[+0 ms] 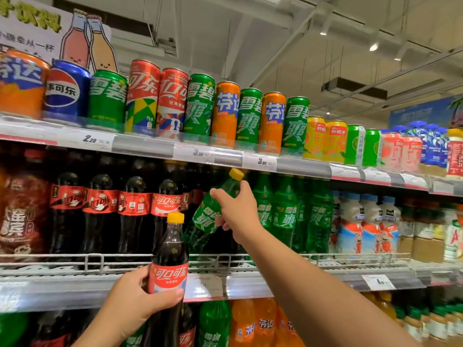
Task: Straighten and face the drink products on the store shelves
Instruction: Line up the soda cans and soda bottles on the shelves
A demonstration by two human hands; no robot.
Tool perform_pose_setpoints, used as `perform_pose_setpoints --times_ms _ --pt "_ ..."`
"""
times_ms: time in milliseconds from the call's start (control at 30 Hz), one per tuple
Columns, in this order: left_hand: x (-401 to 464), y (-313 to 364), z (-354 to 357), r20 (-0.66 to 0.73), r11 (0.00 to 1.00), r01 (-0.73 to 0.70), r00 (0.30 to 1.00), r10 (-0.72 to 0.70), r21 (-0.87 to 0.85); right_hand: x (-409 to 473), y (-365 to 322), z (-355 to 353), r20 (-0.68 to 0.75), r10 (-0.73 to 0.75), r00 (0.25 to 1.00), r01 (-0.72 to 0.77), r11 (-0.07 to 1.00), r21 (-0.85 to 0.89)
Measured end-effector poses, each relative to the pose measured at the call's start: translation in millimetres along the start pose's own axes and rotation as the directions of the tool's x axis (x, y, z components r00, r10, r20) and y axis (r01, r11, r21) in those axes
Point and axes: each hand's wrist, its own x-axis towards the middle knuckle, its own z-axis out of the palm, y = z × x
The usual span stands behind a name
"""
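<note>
My left hand (140, 294) grips a cola bottle (170, 249) with a yellow cap and red label, held upright in front of the middle shelf rail (100, 261). My right hand (238, 211) holds a green lemon-lime bottle (208, 221) with a yellow cap, tilted with its top leaning right, in the gap between the cola bottles (135, 211) and the standing green bottles (285, 211) on the middle shelf.
The top shelf carries a row of cans (200, 106) in orange, blue, green and red, with price tags (266, 162) on its edge. White and blue drink bottles (350, 221) stand to the right. Orange and green bottles (243, 324) fill the lower shelf.
</note>
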Motion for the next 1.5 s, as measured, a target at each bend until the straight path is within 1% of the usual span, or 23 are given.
perform_pose_setpoints --times_ms 200,333,433,533,633,733,767,833,1000,1167,1267,1367,1433,1500 --pt "-7 3 0 0.007 0.999 -0.011 1.0 0.011 0.034 -20 6 -8 0.023 -0.121 0.992 0.12 0.992 0.037" --pt "-10 5 2 0.0 0.998 -0.033 0.999 0.033 0.049 -32 10 -16 0.072 -0.233 0.97 0.23 0.972 0.043" --pt "-12 6 4 0.013 0.994 -0.057 0.998 0.056 0.09 -41 13 -24 0.08 -0.281 0.956 0.276 0.958 0.072" --pt "-13 8 6 0.019 0.982 -0.083 0.997 0.081 0.17 -51 13 -39 0.057 -0.304 0.951 0.297 0.95 0.098" --pt "-13 10 14 -0.031 0.958 -0.095 0.994 0.108 0.27 -63 9 -64 0.007 -0.303 0.953 0.3 0.947 0.116" --pt "-15 16 29 -0.068 0.919 -0.112 0.987 0.149 0.379 -73 1 -99 -0.044 -0.342 0.939 0.345 0.928 0.143" --pt "-15 20 36 -0.067 0.9 -0.122 0.984 0.164 0.417 -75 -2 -111 -0.056 -0.345 0.937 0.35 0.925 0.146" --pt "-14 26 51 -0.052 0.885 -0.145 0.981 0.187 0.442 -79 -6 -137 -0.076 -0.337 0.938 0.345 0.929 0.132" --pt "-5 38 104 0.01 0.91 -0.17 0.984 0.179 0.378 -83 3 -206 -0.102 -0.372 0.923 0.38 0.922 0.07" --pt "7 44 162 0.026 0.937 -0.174 0.984 0.175 0.302 -66 27 -269 -0.151 -0.405 0.902 0.409 0.913 -0.003" --pt "12 44 188 0.013 0.948 -0.177 0.984 0.18 0.263 -48 43 -294 -0.184 -0.391 0.902 0.402 0.915 0.025" --pt "16 41 205 -0.011 0.973 -0.108 0.994 0.112 0.206 -27 58 -308 -0.197 -0.35 0.916 0.368 0.928 0.059" --pt "18 40 211 -0.024 0.982 -0.059 0.998 0.064 0.181 -15 65 -310 -0.177 -0.338 0.924 0.354 0.932 0.071" --pt "19 40 212 -0.014 0.986 -0.044 0.999 0.046 0.16 -5 70 -307 -0.132 -0.318 0.939 0.334 0.935 0.122"
